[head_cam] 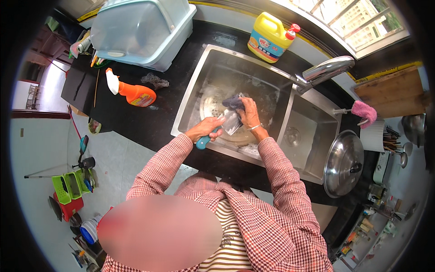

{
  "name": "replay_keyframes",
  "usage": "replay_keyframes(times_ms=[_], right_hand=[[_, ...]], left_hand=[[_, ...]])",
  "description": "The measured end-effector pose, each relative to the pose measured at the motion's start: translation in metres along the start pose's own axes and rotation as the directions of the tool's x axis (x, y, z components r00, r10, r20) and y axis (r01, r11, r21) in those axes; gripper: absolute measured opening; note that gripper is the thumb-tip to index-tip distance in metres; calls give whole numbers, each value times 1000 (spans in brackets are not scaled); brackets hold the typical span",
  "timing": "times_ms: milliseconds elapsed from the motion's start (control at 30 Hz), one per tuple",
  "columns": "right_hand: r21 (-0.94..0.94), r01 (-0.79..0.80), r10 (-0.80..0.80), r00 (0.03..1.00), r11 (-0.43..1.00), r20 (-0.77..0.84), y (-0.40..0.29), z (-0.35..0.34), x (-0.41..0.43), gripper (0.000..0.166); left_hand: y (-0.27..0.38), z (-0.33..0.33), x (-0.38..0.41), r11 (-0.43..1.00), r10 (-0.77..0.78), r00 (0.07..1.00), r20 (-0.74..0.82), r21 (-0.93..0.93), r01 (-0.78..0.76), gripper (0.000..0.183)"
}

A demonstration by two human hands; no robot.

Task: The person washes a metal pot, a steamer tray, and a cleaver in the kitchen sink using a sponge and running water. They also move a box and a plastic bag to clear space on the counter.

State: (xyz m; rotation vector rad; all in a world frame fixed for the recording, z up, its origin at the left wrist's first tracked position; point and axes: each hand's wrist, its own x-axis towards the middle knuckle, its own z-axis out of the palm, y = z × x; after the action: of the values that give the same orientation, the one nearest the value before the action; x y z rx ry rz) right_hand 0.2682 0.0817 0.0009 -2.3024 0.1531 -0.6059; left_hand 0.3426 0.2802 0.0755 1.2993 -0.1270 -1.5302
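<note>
Over the large basin of a steel double sink (pixel 193 90), my left hand (pixel 208 129) grips the teal handle (pixel 203 142) of a kitchen tool with a wide, shiny metal blade (pixel 232 121). Its exact kind is unclear. My right hand (pixel 249 114) holds a dark cloth (pixel 233 102) against the blade's far side. Cloudy, soapy water (pixel 261 85) lies in the basin below, with a round, pale metal shape under my hands. White foam gathers by the near edge.
Left of the sink are an orange spray bottle (pixel 137 94), a steel scourer (pixel 155 81) and a lidded plastic box (pixel 136 34). Behind stands a yellow detergent jug (pixel 270 39). The faucet (pixel 323 73), small basin (pixel 302 132) and a steel lid (pixel 344 163) are at right.
</note>
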Motion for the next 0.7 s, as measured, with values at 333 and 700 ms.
replay_keyframes(times_ms=[333, 700], right_hand=[[-125, -482, 423, 845, 867, -328, 61, -3, -8, 38], [93, -437, 444, 892, 895, -85, -45, 45, -14, 34]], left_hand=[[-4, 2, -19, 997, -54, 998, -26, 59, 55, 54], [-27, 6, 59, 993, 70, 947, -312, -70, -97, 65]])
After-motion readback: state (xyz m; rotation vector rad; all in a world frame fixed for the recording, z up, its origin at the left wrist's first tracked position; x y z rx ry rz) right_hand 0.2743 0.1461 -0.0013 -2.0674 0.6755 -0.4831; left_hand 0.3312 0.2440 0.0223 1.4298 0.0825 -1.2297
